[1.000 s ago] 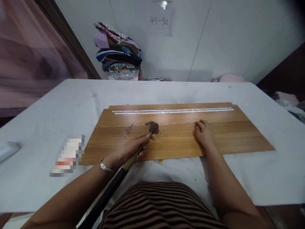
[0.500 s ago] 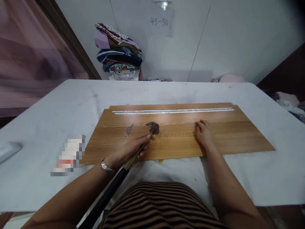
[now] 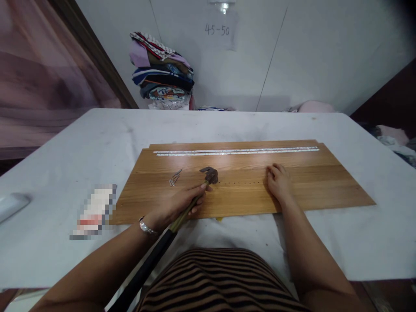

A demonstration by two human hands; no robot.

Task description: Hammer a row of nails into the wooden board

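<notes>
The left hand (image 3: 188, 199) is closed around the hammer's (image 3: 212, 174) yellowish shaft, just below the dark, rough claw head; the black grip is smooth. The right hand (image 3: 280, 184) rests loosely bent on the board (image 3: 318, 177), grasping nothing that I can see. Between them runs a straight row of small dark dots (image 3: 239, 183), apparently finished work. Loose thin metal nails (image 3: 176, 178) lie left of the hammer head, seemingly still unused. Farther are two narrow white strips (image 3: 224, 153) on glossy wood grain, then the white-covered desk (image 3: 208, 123).
</notes>
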